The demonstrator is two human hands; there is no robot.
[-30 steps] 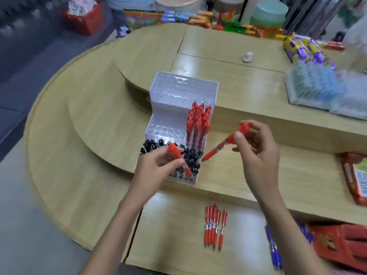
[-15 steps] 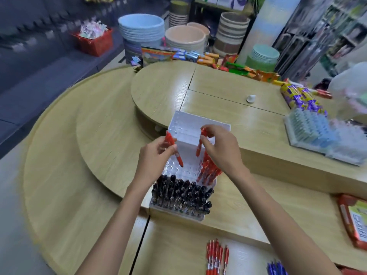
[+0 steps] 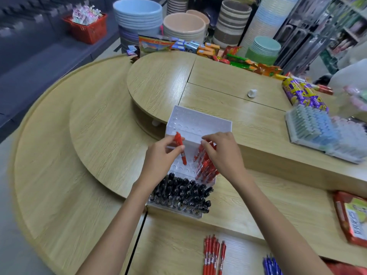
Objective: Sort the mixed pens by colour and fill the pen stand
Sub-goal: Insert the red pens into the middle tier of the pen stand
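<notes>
One white plastic stepped pen stand [image 3: 198,124], pierced with rows of round holes, sits on the middle level of a tiered light-wood counter [image 3: 99,135]. Its front step holds a dense block of black pens [image 3: 178,193], too crowded to count. Its middle step holds a cluster of standing red pens [image 3: 207,169] at the right end, partly hidden, so no count is possible.

One further red pen [image 3: 181,150] is pinched between the thumb and fingers of the left hand [image 3: 160,161], tip down over the middle step just left of the red cluster. The right hand [image 3: 224,155] arches over that cluster, fingers bent onto the pen tops. Whether it grips one cannot be told. Both forearms reach in from the near edge.

On the lowest level lie about five loose red pens [image 3: 213,255], side by side, and beside them a cropped group of blue pens [image 3: 271,264].
</notes>
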